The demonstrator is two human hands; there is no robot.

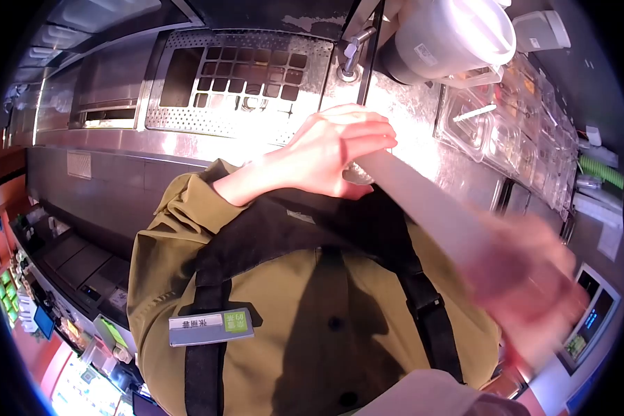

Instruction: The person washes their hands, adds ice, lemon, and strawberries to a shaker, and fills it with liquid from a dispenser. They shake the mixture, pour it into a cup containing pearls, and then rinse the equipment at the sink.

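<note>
My left hand point(336, 149) is closed at the near edge of the steel counter point(395, 104), in front of my black apron point(305, 215). Its fingers curl round the end of a long, whitish, translucent strip point(423, 201), with something clear and shiny point(357, 173) under the palm. From there the strip slants down to the right, toward my right hand point(534, 284). Motion smears the right hand's fingers, and I cannot tell how they meet the strip.
A perforated drain grate point(246, 76) is set into the counter at the back left. Beside it stands a metal tap point(352, 59). A large white jug point(457, 38) is at the back, with clear lidded containers point(513, 125) on the right. A lit screen point(589, 315) is at far right.
</note>
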